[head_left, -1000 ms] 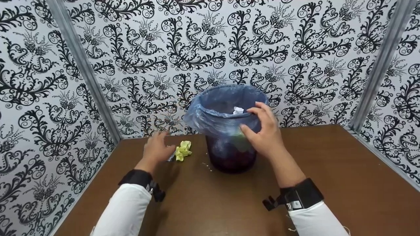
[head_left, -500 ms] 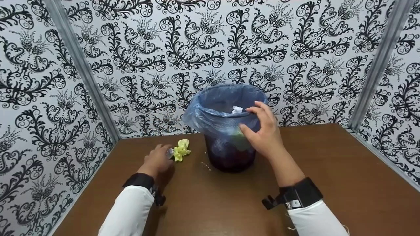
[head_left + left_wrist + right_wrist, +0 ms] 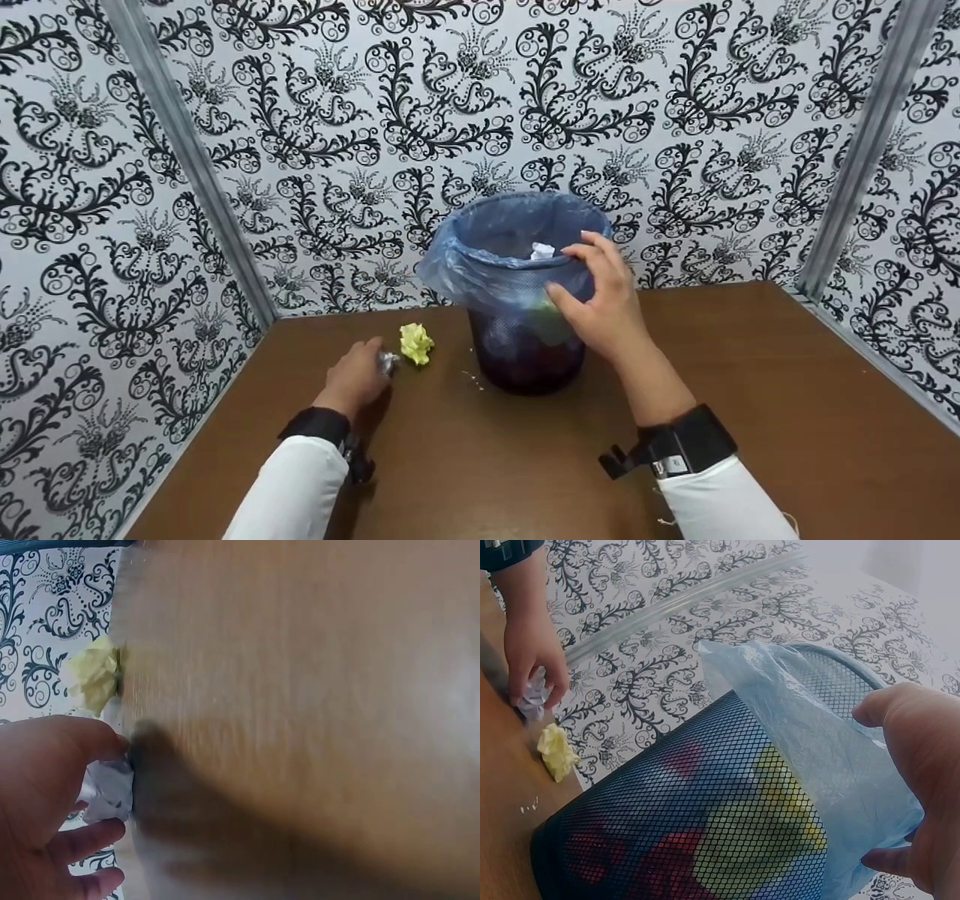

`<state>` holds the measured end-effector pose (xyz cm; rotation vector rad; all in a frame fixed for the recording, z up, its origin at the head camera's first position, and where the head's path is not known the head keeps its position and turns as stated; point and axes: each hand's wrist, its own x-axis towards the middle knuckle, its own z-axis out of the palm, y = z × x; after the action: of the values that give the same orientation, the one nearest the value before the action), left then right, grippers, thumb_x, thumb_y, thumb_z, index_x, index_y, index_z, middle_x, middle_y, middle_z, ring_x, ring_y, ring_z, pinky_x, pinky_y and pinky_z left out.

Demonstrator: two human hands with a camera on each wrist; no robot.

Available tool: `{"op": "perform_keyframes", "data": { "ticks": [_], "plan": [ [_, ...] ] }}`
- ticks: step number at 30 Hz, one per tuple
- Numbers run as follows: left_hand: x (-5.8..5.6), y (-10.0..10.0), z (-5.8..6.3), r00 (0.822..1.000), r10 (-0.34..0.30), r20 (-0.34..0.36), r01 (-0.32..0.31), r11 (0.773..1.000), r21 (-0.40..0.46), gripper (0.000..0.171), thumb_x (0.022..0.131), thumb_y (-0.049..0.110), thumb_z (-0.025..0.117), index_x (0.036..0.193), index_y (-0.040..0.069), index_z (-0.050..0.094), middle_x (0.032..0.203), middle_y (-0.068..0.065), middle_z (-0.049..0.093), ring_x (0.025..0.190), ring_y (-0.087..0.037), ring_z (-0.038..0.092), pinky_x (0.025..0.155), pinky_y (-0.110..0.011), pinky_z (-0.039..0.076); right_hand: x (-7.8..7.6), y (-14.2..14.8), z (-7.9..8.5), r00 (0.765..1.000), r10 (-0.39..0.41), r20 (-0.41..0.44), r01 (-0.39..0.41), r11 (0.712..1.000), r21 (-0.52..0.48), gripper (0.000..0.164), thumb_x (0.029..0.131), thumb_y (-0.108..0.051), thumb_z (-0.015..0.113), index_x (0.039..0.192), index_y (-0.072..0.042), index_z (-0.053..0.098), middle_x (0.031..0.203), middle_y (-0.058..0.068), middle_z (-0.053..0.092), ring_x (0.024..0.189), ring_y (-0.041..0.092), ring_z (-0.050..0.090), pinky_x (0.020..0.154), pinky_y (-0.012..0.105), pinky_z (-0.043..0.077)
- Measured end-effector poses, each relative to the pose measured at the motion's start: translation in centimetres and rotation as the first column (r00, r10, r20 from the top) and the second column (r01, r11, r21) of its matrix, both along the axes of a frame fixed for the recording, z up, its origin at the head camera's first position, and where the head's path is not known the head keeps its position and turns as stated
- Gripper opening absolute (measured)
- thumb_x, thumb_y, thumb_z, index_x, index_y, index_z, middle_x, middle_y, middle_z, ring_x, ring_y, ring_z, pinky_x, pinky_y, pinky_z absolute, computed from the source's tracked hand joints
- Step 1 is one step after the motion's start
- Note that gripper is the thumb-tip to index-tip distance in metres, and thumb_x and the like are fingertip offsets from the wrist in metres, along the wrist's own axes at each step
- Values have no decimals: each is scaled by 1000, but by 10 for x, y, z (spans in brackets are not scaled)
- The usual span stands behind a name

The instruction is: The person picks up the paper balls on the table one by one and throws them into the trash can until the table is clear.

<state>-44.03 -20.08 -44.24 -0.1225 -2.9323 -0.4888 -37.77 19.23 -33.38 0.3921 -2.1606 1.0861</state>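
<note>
A mesh wastebasket (image 3: 525, 364) stands upright on the table, with a blue plastic bag (image 3: 480, 281) folded over its rim. My right hand (image 3: 609, 311) holds the near right side of that rim, thumb outside and fingers at the top edge. To the left, my left hand (image 3: 355, 381) pinches a crumpled white paper ball (image 3: 534, 696), low at the tabletop; in the left wrist view thumb and fingers lie on either side of it. Just right of these fingers sits a crumpled yellow paper ball (image 3: 415, 344). Through the mesh, red, green and yellow crumpled pieces (image 3: 739, 847) show.
A white scrap (image 3: 542, 250) shows inside the bag near the rim. Small white bits (image 3: 474, 380) lie on the brown table (image 3: 465, 465) left of the basket. Patterned wall panels (image 3: 450, 97) stand behind and at both sides.
My left hand has come down and taken hold of the white paper ball. The yellow paper ball has turned and shifted slightly. My right hand has stayed on the basket's rim.
</note>
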Motion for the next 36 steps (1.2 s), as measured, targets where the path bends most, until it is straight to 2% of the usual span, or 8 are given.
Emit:
{"op": "perform_keyframes", "data": {
  "ticks": [4,10,17,22,26,28,31,36],
  "plan": [
    [3,-2,-3,1000,-15,-19,15,1000,1,67,85,16,72,148,7,49,133,-24,61,118,-49,62,97,-67,50,0,0,0,1000,-2,2,2,1000,4,53,84,-35,80,132,-20,62,160,3,41,146,37,39,116,66,30],
    [8,-1,-6,997,-56,-47,60,995,82,74,82,14,73,149,-2,46,139,-27,58,124,-45,60,105,-58,49,-2,1,-3,1000,1,-28,-1,1000,-2,53,83,-31,81,130,-17,63,158,6,44,146,36,41,118,63,29],
    [14,3,5,983,-85,-161,107,985,134,62,79,15,76,135,0,56,120,-21,63,105,-36,64,93,-52,54,-2,1,-2,1000,5,-23,-5,1000,5,53,84,-31,81,131,-16,63,158,6,43,147,35,41,119,62,29],
    [22,9,23,972,-80,-219,124,973,194,43,77,13,76,117,10,61,107,-12,61,94,-28,61,84,-47,54,-1,0,0,1000,4,-17,-4,1000,8,53,84,-31,81,131,-17,62,158,6,43,147,35,40,119,64,28],
    [33,18,42,970,-73,-230,138,950,281,44,79,12,76,121,14,62,114,-9,61,100,-26,61,87,-43,55,-1,0,0,1000,7,-16,-7,1000,9,52,84,-31,81,131,-17,62,158,6,43,147,35,40,119,63,28],
    [37,24,54,961,-78,-264,166,930,328,47,79,10,76,124,12,62,119,-10,61,104,-27,61,89,-42,55,-1,0,0,1000,8,-14,-8,1000,10,52,84,-31,81,131,-17,62,158,6,43,147,35,40,119,63,28],
    [42,34,76,935,-86,-344,226,893,390,48,79,8,78,124,8,61,120,-11,62,105,-27,61,89,-40,57,0,0,0,1000,5,-6,-5,1000,11,53,84,-32,81,131,-17,62,159,6,42,147,35,39,119,64,28],
    [48,56,114,864,-94,-494,339,835,434,44,83,12,80,122,7,60,112,-8,61,98,-22,60,83,-34,58,1,0,1,1000,-2,0,2,1000,6,52,85,-33,81,131,-18,62,159,3,42,147,35,39,118,65,29]
  ]
}}
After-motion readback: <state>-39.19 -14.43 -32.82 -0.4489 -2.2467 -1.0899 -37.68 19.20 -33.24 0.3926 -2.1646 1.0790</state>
